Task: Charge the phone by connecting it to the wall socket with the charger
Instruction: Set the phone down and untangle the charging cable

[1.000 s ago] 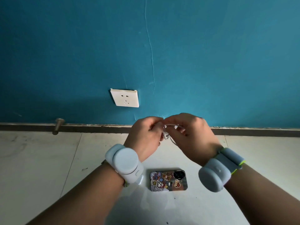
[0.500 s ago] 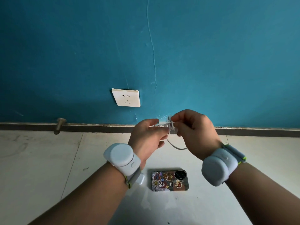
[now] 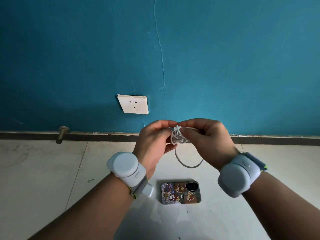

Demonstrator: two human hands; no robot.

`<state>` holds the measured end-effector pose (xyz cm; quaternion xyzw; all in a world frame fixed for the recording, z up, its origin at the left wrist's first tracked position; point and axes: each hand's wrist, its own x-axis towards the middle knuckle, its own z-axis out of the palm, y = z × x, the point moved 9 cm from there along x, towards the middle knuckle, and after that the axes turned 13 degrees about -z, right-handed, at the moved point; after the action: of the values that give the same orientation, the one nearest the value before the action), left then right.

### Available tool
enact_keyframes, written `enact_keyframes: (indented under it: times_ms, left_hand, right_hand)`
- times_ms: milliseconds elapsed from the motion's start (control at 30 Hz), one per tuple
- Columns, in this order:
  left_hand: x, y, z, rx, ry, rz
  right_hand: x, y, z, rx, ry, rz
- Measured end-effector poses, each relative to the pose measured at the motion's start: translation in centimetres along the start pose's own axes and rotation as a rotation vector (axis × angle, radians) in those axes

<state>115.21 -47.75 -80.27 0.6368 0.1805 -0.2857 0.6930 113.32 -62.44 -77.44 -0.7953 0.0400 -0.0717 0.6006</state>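
2 hands, left hand (image 3: 154, 141) and right hand (image 3: 207, 137), both pinching coiled cable (image 3: 178, 138) above phone (image 3: 181, 193).

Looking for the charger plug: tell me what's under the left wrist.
A white block pokes out beneath the left wrist band, lying on the floor. Most is covered, so no prongs visible.

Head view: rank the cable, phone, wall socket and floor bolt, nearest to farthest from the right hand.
1. Cable: pinched in the right hand.
2. Phone: floor, below the hands.
3. Wall socket: wall, up-left.
4. Floor bolt: far left, by the skirting.
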Motion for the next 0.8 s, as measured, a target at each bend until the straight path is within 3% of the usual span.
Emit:
enact_keyframes:
  times_ms: [167, 300, 400, 533, 700, 800]
  left_hand:
    - [0.3, -0.3, 0.1, -0.080, -0.028, -0.048]
    - [0.7, -0.6, -0.6, -0.100, 0.022, -0.075]
    - [1.1, -0.7, -1.6, -0.192, 0.063, -0.106]
    - [1.4, -0.5, -2.0, -0.290, 0.049, -0.094]
    - [1.3, 0.1, -1.4, -0.277, 0.002, -0.062]
    - [1.2, 0.1, -1.1, -0.257, -0.011, -0.056]
  right_hand:
    - [0.1, 0.6, 0.0, -0.016, 0.008, 0.016]
    - [0.0, 2.6, -0.2, 0.136, 0.081, 0.199]
    - [0.3, 2.9, -1.2, 0.144, 0.147, 0.229]
    - [0.3, 3.3, -2.4, -0.061, 0.129, 0.237]
    - [-0.2, 2.4, -0.9, -0.380, -0.055, 0.122]
    - [0.0, 1.1, -1.2, -0.471, -0.027, 0.009]
